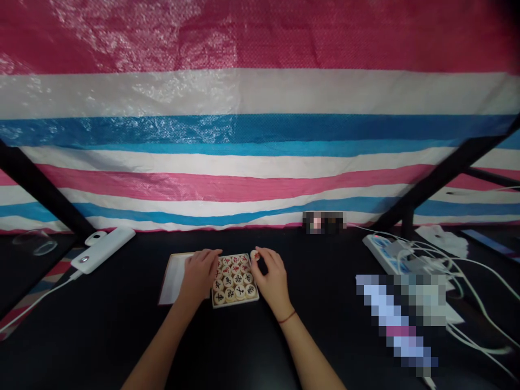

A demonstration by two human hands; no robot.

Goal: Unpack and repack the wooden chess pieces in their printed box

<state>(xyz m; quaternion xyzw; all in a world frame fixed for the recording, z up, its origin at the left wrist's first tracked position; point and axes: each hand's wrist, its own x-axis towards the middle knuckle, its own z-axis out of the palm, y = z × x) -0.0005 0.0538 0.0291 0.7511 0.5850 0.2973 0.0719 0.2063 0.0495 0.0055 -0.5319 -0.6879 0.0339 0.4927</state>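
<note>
A shallow square box [235, 305] lies on the dark table, filled with rows of round xiangqi pieces [239, 292] marked in red and black characters. My right hand [272, 276] is just beyond the box's right edge, thumb and forefinger pinching one xiangqi piece [254, 254] with a red mark. Over the box's left edge rests my left hand [201, 273], open, its fingers stretched forward and covering some pieces in the left column. Partly beneath that hand lies a flat white panel with a brown edge, perhaps the box lid [174, 279].
At the left are a white power bank-like device [103, 250] with a cable and a clear cup [43, 244]. A power strip [385, 254] with tangled white cables lies at the right. Black frame bars [439, 173] and a striped sheet [244, 179] stand behind the table.
</note>
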